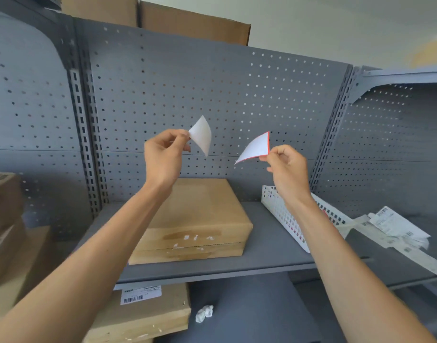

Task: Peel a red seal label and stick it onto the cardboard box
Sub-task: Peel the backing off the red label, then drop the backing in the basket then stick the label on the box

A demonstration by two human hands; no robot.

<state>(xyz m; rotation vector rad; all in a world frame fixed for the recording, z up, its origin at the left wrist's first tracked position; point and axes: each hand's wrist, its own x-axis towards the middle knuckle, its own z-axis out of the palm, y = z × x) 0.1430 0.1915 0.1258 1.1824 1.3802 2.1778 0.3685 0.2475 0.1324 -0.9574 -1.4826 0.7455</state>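
Observation:
Both hands are raised in front of the grey pegboard. My left hand (164, 154) pinches a plain white backing sheet (201, 135) by its corner. My right hand (288, 169) pinches the red seal label (255, 148), whose white underside faces me with a red edge showing along its right side. The two sheets are apart, with a gap between them. Below my hands a flat brown cardboard box (200, 219) lies on the grey shelf (269, 243), partly covered by my left forearm.
A white perforated plastic basket (279, 209) stands on the shelf right of the box, with red items inside. Loose printed shipping labels (395, 229) lie at the far right. More cardboard boxes (4, 219) stack on the left, one with a barcode label (150, 310) below, beside a crumpled paper (204, 313).

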